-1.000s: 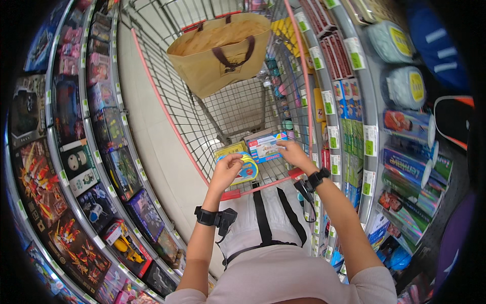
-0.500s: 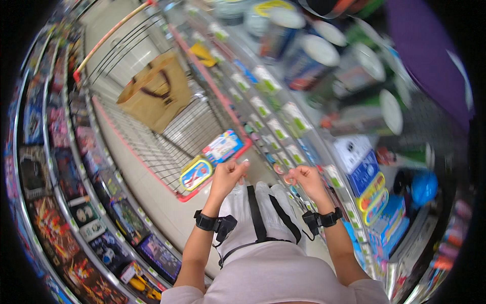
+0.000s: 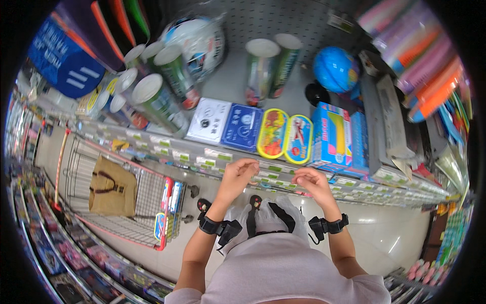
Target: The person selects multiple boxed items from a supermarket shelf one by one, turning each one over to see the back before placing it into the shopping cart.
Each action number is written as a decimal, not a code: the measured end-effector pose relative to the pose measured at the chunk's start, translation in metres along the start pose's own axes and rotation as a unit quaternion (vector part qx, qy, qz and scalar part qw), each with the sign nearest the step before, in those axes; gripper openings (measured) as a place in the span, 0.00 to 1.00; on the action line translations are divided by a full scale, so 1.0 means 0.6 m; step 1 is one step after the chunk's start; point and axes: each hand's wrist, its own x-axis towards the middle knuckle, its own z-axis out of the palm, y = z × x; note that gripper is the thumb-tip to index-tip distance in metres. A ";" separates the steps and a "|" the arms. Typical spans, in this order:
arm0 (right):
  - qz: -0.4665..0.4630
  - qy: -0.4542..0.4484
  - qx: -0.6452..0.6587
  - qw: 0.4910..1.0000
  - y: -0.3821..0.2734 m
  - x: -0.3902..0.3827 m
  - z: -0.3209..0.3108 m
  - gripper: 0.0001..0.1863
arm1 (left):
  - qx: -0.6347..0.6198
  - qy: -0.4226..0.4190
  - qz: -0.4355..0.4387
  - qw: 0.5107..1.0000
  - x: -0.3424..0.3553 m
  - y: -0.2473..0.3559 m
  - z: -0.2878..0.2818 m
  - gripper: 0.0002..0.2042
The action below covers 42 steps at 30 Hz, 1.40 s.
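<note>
My left hand hovers in front of the shelf edge, its fingers loosely bent and nothing visible in it. To its right, my right hand is also raised, with half-curled fingers somewhat apart and no object showing. Closest beyond them on the shelf stand a yellow rounded case and a blue rounded case with a yellow rim. Left of these are a blue square box and a white square box. On the right sits a blue box with pink and yellow parts. Neither hand visibly touches any of them.
A wire shopping cart with red edging stands at the left, holding a brown bag. Several lidded tubes and a blue ball are on the shelf. Another goods rack lines the lower left.
My view has turned right, from the cart to the shelf, which now lies straight ahead. The cart appears farther left. Both hands stay raised, their fingers now looser.
</note>
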 end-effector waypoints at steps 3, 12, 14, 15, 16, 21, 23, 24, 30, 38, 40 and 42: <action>-0.029 0.116 0.032 0.992 0.011 -0.046 -0.044 0.09 | 0.026 -0.065 -0.033 0.997 0.020 0.017 0.067 0.09; -0.140 0.292 0.041 0.945 0.023 -0.111 -0.105 0.18 | 0.076 -0.140 0.014 0.987 0.050 0.013 0.187 0.12; -0.128 0.305 0.012 0.944 0.026 -0.115 -0.106 0.23 | 0.064 -0.131 0.050 0.988 0.060 0.002 0.202 0.12; -0.125 0.289 -0.005 0.949 0.028 -0.115 -0.106 0.27 | 0.061 -0.122 0.046 0.990 0.062 0.000 0.207 0.14; -0.126 0.292 -0.002 0.948 0.026 -0.115 -0.104 0.27 | 0.064 -0.125 0.046 0.989 0.063 -0.001 0.214 0.14; -0.117 0.259 0.003 0.959 0.020 -0.108 -0.092 0.28 | 0.108 -0.091 0.000 0.990 0.068 -0.007 0.222 0.15; -0.111 0.256 0.022 0.960 0.016 -0.108 -0.095 0.28 | 0.105 -0.087 -0.015 0.991 0.065 0.002 0.226 0.15; -0.104 0.254 0.041 0.961 0.015 -0.108 -0.096 0.28 | 0.100 -0.085 -0.030 0.991 0.064 0.006 0.227 0.16; -0.106 0.187 0.047 0.976 0.027 -0.103 -0.109 0.24 | 0.023 -0.030 -0.034 0.999 0.064 0.011 0.220 0.15; -0.061 0.251 0.165 0.952 0.036 -0.092 -0.107 0.11 | -0.079 -0.096 -0.165 0.978 0.037 0.012 0.193 0.10; -0.051 0.241 0.187 0.951 0.041 -0.094 -0.113 0.11 | -0.075 -0.118 -0.174 0.975 0.028 0.013 0.192 0.10; -0.051 0.230 0.206 0.950 0.038 -0.098 -0.114 0.11 | -0.053 -0.137 -0.190 0.971 0.022 0.014 0.191 0.10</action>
